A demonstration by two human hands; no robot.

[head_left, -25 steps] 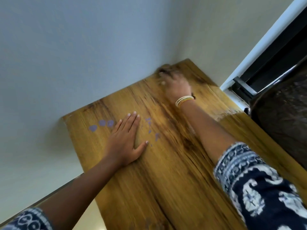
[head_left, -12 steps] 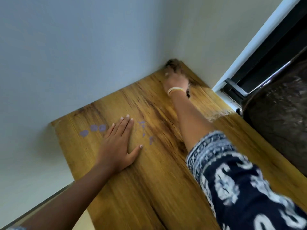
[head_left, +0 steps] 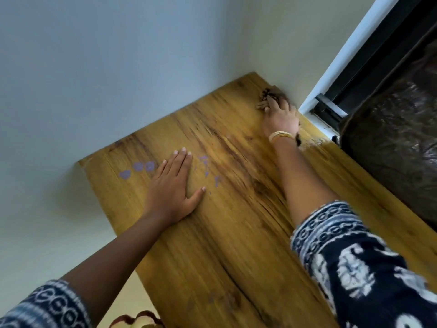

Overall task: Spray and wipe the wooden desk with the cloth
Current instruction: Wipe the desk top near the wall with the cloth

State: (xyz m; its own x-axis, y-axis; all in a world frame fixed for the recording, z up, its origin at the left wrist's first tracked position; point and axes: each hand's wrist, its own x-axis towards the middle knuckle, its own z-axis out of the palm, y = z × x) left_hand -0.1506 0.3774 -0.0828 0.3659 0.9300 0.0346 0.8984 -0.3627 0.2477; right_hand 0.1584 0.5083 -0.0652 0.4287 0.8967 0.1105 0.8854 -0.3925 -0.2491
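Wood grain in yellow and dark brown streaks runs along the counter (head_left: 224, 245), a wooden desk top pushed into the corner of a pale wall (head_left: 94, 67). At its far right edge, just beside the wall and close to the white frame (head_left: 343, 58) of a dark opening, the right hand (head_left: 281, 118) lies on a brown cloth (head_left: 270, 94). The cloth is bunched and pokes out beyond the fingertips, touching the counter and up against the wall; whether the fingers curl round it or only press it flat cannot be told from this view. Pale bangles (head_left: 280, 136) ring that wrist, and a dark blue sleeve (head_left: 354, 268) with a white pattern covers the upper forearm.

The left hand (head_left: 172, 190) rests palm down near the counter's far left corner, fingers straight and together, thumb spread out to the side, holding nothing. Small purple marks (head_left: 138, 166) sit on the wood just left of its fingers, and a few more lie just right of them. A matching patterned cuff shows on the left arm at the bottom edge of the view.

Beyond the right edge of the counter is a dark, glossy, wrinkled mass (head_left: 397, 147); what it is cannot be made out. No container is visible.
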